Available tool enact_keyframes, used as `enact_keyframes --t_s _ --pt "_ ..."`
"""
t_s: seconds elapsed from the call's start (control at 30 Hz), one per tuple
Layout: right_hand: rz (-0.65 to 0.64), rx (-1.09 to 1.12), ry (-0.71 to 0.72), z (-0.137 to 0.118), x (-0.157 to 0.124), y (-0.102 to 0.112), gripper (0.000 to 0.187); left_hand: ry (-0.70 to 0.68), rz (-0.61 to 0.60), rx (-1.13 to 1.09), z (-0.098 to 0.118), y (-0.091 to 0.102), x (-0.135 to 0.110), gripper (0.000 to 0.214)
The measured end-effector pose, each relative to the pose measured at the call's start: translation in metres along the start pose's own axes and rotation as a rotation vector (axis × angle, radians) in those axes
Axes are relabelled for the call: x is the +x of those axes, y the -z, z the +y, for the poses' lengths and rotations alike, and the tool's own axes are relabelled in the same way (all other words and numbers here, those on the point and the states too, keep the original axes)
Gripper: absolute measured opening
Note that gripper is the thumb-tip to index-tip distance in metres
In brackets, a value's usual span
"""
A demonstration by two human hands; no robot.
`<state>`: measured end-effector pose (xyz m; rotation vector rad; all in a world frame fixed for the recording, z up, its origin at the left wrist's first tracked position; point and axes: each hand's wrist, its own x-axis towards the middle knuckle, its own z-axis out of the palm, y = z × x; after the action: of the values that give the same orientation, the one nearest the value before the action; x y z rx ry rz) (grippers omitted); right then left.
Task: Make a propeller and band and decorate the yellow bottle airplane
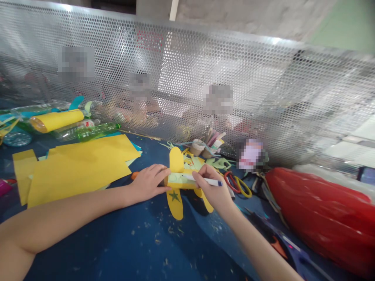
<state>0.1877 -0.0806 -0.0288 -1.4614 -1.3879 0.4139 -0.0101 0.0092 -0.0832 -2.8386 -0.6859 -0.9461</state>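
A yellow paper airplane model [176, 207] with rounded wings lies across the blue table in front of me. A dark green star marks its near wing, and a pale green strip [177, 178] runs along the body. My left hand [149, 181] is closed around the left end of the body, its fingertips at the strip's edge. In my right hand [211, 186] is a white marker [213, 182] with a blue end, pinched between thumb and fingers. The marker's tip points left at the pale green strip; whether it touches is too fine to tell.
Yellow paper sheets [82, 168] lie left, with plastic bottles [98, 132] behind them. Cups with sticks [197, 147] and paper scraps stand beyond the model. Scissors with red and yellow handles [244, 188] and a red plastic bag [319, 210] are right. A perforated metal panel [187, 66] closes the back.
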Motion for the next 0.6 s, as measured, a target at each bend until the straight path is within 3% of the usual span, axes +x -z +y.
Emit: enact_keyframes --t_s 0.6 --pt "-0.101 0.062 -0.005 0.0036 -0.0036 -0.0051 0.032 -0.025 0.002 0.020 -0.0006 -0.0014 -0.0013 0.047"
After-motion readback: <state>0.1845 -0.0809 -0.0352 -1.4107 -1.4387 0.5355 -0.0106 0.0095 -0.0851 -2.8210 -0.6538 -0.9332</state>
